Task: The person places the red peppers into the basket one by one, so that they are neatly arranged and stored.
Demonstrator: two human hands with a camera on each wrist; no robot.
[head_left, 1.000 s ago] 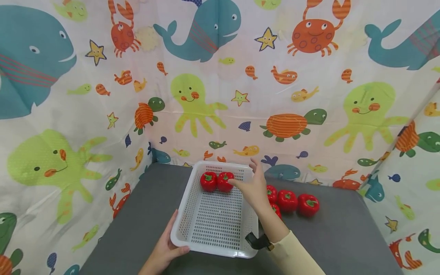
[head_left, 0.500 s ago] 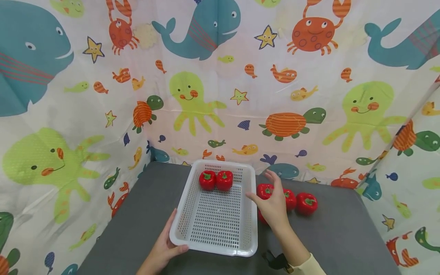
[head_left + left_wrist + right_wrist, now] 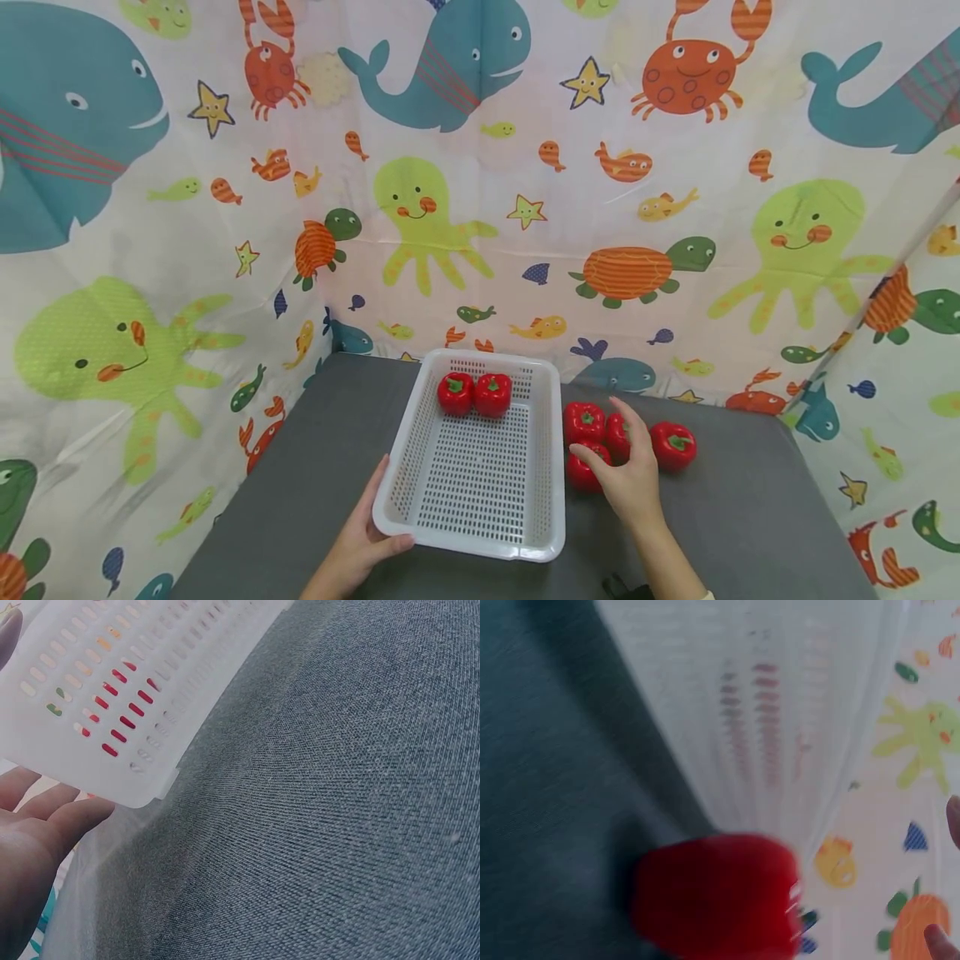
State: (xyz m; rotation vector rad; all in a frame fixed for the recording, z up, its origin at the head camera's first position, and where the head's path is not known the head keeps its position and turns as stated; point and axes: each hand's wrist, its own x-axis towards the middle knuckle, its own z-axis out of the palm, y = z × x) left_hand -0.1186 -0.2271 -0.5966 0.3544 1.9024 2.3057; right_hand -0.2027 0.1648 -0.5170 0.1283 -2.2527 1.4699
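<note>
A white perforated plastic basket stands on the dark table in the head view, two red bell peppers side by side at its far end. My left hand grips its near left corner, thumb at the rim; in the left wrist view the fingers lie against the corner of the basket. Several more red peppers sit right of the basket. Over them my right hand is spread, thumb beside the nearest pepper, holding nothing. The right wrist view shows a blurred pepper near the basket wall.
One pepper lies farthest right, beyond the right hand. A curtain printed with sea animals hangs behind and along both sides of the grey-black table. A dark strap shows by the right wrist.
My right hand has moved from above the basket's right side, rightward and nearer to me, over the loose peppers. My left hand stays on the basket's corner.
</note>
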